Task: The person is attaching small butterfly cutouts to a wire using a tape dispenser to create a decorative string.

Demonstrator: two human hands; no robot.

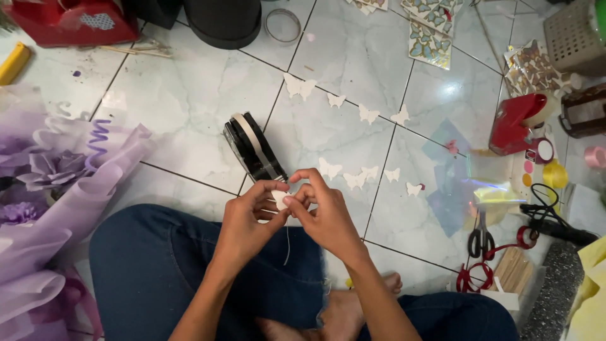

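Both hands are close together in the middle, over the person's lap. The left hand (249,211) and the right hand (319,211) meet at the fingertips, and they pinch a small white paper piece (279,199) between them. The fingers are shut on it from both sides. A thin strip or thread hangs down from the piece toward the knees; I cannot tell which it is.

Just past the hands, on the far side, lies a black tape holder (254,146) with a pale roll in it. Its long side runs from far left to near right, and its near end almost reaches the fingertips. Each hand is about as close to it as the other, the left maybe a bit closer.

White paper butterflies (329,168) lie spread on the white tile floor (189,107), most of them to the right and farther away. A big purple flower bunch (57,189) wrapped in purple paper sits at the left. At the right there is a red tape holder (517,123), shiny clear sheets (451,189), black scissors (481,239), some red ribbon (505,249) and little wooden sticks (514,270). Sheets of butterfly stickers (430,44) lie at the far side.

The person sits on the floor in blue jeans (151,265), with bare feet tucked in near.
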